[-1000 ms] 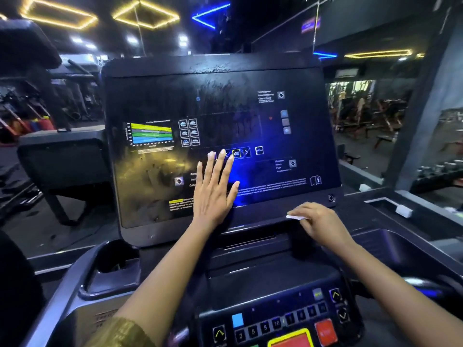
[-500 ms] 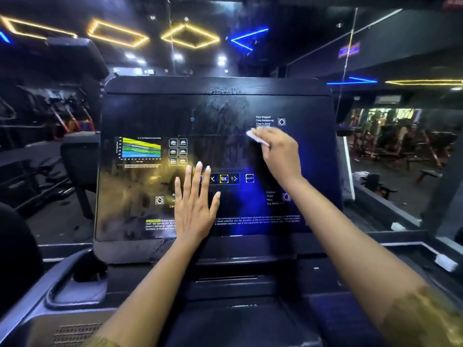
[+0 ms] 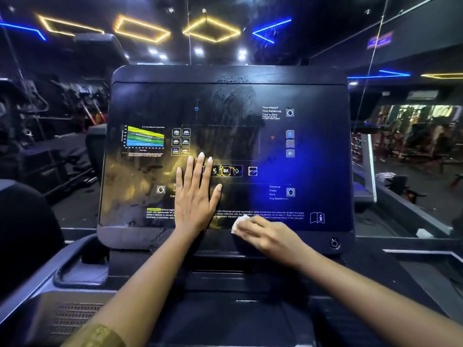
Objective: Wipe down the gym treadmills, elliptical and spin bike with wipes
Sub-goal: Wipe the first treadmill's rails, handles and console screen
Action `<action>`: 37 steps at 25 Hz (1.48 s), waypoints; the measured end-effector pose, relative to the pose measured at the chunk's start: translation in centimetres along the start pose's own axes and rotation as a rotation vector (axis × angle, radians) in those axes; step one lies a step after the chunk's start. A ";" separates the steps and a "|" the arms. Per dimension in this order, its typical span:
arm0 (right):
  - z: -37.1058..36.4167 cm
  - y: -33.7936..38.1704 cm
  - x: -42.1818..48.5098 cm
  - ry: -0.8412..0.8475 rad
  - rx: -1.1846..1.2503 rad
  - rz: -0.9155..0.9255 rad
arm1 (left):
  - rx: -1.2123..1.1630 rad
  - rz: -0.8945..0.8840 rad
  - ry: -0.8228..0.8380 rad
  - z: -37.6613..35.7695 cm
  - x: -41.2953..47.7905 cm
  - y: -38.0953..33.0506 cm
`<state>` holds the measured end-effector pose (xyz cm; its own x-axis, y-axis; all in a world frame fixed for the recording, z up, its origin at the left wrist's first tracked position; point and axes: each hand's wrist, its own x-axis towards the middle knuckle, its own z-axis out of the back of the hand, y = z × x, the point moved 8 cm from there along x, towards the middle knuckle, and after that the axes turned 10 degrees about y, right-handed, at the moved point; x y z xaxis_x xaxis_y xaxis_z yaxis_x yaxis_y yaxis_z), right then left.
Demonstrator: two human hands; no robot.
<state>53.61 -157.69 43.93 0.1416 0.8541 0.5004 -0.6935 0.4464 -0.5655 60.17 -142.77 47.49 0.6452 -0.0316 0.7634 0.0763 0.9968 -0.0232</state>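
The treadmill's big black console panel [image 3: 313, 101] fills the middle of the view, with wet streaks and smears across its glossy face. My left hand [image 3: 194, 196] lies flat on the panel's lower middle, fingers straight and pointing up. My right hand [image 3: 270, 234] presses a small white wipe [image 3: 239, 222] against the panel's bottom edge, just right of my left wrist. Most of the wipe is hidden under my fingers.
A cup-holder tray [image 3: 80, 274] sits at the lower left of the console. A mirror wall [image 3: 413, 159] to the right reflects the gym floor. Other dark machines [image 3: 37, 146] stand to the left. Lit ceiling outlines glow overhead.
My right hand went up with the wipe to the panel's upper middle, then came back down to the bottom edge. My left hand stayed flat on the panel.
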 end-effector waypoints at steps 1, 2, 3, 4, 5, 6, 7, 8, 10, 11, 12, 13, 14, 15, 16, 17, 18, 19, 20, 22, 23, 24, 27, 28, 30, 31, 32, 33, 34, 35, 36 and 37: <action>0.7 -0.5 0.2 -0.022 0.034 0.008 | 0.004 0.000 0.001 0.0 0.0 0.0; 1.4 -1.9 0.9 -0.052 0.064 -0.015 | 0.005 0.002 0.004 0.0 -0.1 -0.1; 2.5 -4.2 2.0 -0.104 0.080 -0.077 | 0.001 0.005 0.007 0.0 -0.2 -0.1; 3.5 -7.3 3.2 -0.157 0.089 -0.179 | -0.004 0.007 0.007 0.1 -0.1 -0.1; 4.6 -10.5 4.3 -0.193 0.076 -0.293 | -0.008 0.007 0.006 0.1 -0.1 -0.1; 5.3 -13.1 5.3 -0.213 0.051 -0.389 | -0.009 0.005 0.006 0.1 -0.1 -0.1; 5.6 -14.7 5.9 -0.212 0.030 -0.448 | -0.007 0.004 0.005 0.1 -0.2 -0.1; 5.3 -15.2 6.1 -0.185 0.006 -0.472 | -0.007 0.005 0.006 0.1 -0.1 -0.1; 3.7 -13.3 5.0 -0.121 -0.062 -0.462 | -0.015 0.006 0.010 0.1 -0.1 -0.1; 3.0 -11.4 3.8 -0.090 -0.068 -0.437 | -0.017 0.008 0.011 0.1 -0.1 -0.1; 2.2 -9.2 2.3 -0.060 -0.053 -0.400 | -0.017 0.009 0.013 0.1 0.0 0.0; 1.3 -7.0 0.6 -0.030 -0.025 -0.352 | -0.016 0.011 0.018 0.0 0.0 0.0; 0.5 -4.8 -1.2 0.003 0.006 -0.294 | -0.017 0.012 0.025 0.0 0.0 0.0; -0.1 -2.9 -2.7 0.027 0.034 -0.232 | -0.018 0.012 0.031 -0.1 -0.1 0.0; -0.3 -1.6 -3.7 0.039 0.053 -0.181 | -0.018 0.012 0.036 -0.1 -0.1 0.0; -0.2 -1.2 -4.2 0.033 0.070 -0.141 | -0.017 0.013 0.038 -0.1 -0.1 0.0; 0.3 -1.9 -3.9 0.009 0.084 -0.131 | -0.018 0.014 0.038 -0.1 -0.1 0.0; 1.2 -3.4 -3.0 -0.036 0.099 -0.153 | -0.020 0.013 0.038 -0.1 -0.1 0.0; 2.4 -5.9 -1.7 -0.103 0.106 -0.214 | -0.024 0.010 0.036 -0.1 -0.2 -0.1; 4.5 -12.3 1.2 -0.200 0.088 -0.409 | -0.032 0.007 0.028 -0.1 -0.1 -0.1; 5.2 -14.9 2.5 -0.208 0.060 -0.489 | -0.035 0.008 0.028 -0.1 -0.1 0.0; 5.3 -16.7 3.3 -0.200 0.037 -0.536 | -0.037 0.007 0.028 -0.1 -0.1 0.0; 4.2 -15.7 2.5 -0.130 -0.025 -0.502 | -0.036 -0.002 0.018 -0.1 -0.3 0.0; 3.8 -13.8 1.3 -0.107 -0.031 -0.470 | -0.038 -0.004 0.017 -0.1 -0.2 -0.1; 2.8 -9.5 -1.9 -0.076 -0.014 -0.399 | -0.042 -0.007 0.015 -0.1 -0.2 -0.1; 2.0 -7.3 -3.7 -0.051 -0.001 -0.363 | -0.049 -0.010 0.014 -0.2 -0.2 -0.1; 1.2 -5.3 -5.3 -0.022 0.020 -0.325 | -0.059 -0.015 0.014 -0.2 -0.4 -0.2; 0.6 -3.8 -6.6 0.008 0.049 -0.297 | -0.074 -0.025 0.012 -0.1 -0.6 -0.4; 0.4 -3.0 -7.6 0.020 0.076 -0.274 | -0.087 -0.044 0.005 0.0 -0.9 -0.8; 0.8 -3.2 -7.9 0.001 0.098 -0.257 | -0.093 -0.074 -0.002 0.1 -1.1 -1.7; 1.6 -4.3 -7.5 -0.042 0.102 -0.258 | -0.094 -0.114 -0.007 0.2 -1.1 -2.8; 2.8 -6.3 -6.6 -0.100 0.094 -0.291 | -0.096 -0.156 -0.011 0.3 -1.0 -4.3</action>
<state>55.05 -166.93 46.05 0.2771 0.6617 0.6967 -0.6972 0.6374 -0.3281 58.96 -146.97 47.06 0.6115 -0.1844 0.7694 0.2474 0.9683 0.0354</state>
